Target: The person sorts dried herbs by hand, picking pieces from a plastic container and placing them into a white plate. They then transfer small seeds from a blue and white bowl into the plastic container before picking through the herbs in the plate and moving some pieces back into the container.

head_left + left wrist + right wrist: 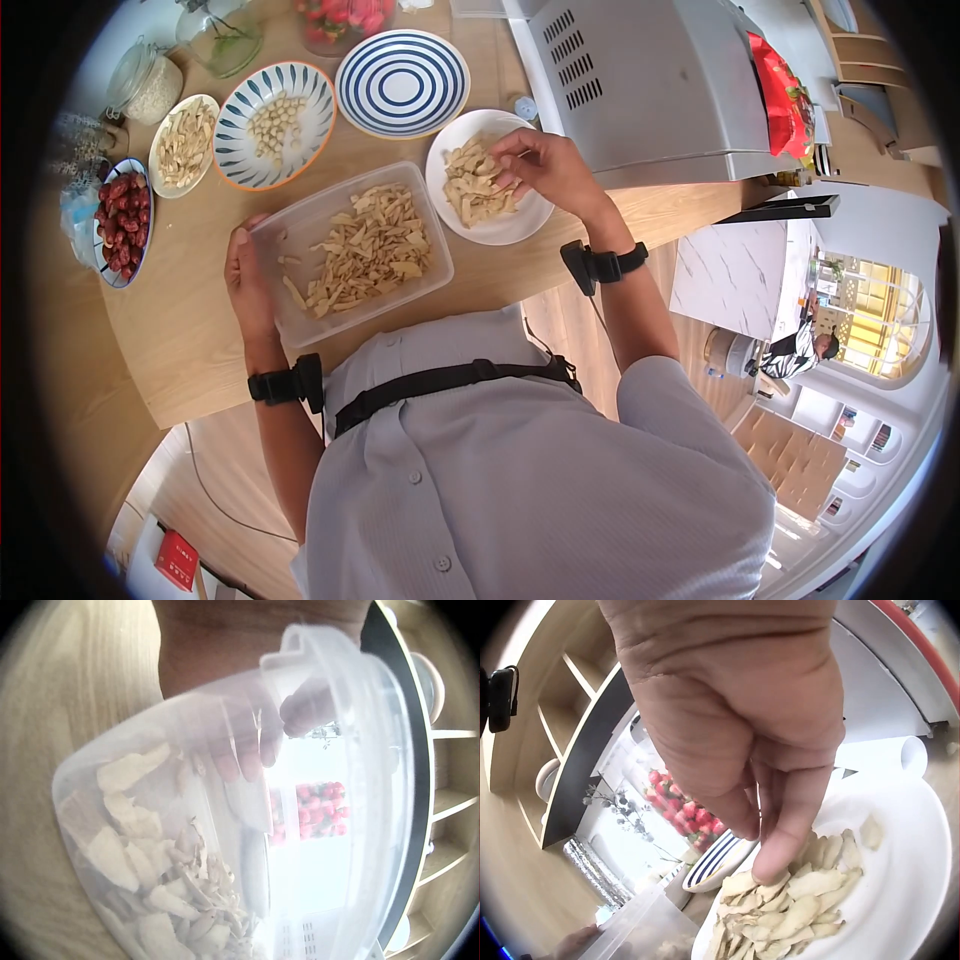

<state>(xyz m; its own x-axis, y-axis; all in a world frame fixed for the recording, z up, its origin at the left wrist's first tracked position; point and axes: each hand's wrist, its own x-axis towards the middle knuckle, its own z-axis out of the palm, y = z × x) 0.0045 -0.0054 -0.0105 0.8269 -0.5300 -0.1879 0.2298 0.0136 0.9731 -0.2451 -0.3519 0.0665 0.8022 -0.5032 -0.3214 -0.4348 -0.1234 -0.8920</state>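
Note:
A clear plastic container [440,262] holding many pale slices [385,235] stands at the table's near edge. My left hand [250,285] grips its left side; through the wall in the left wrist view, fingers of the left hand [244,742] show. To the right of the container is a white plate [535,222] with a pile of pale slices [470,195]. Over that plate my right hand [555,175] reaches down with bent fingers. In the right wrist view the right hand [742,735] pinches at the pile of slices [795,907], its fingertips low among them.
Behind stand a striped plate [402,85], a patterned plate with small pale pieces [228,150], a small dish of slices [185,150] and a dish of red dates [125,225]. Glass jars [145,85] line the back left. A grey appliance [650,80] is at the right.

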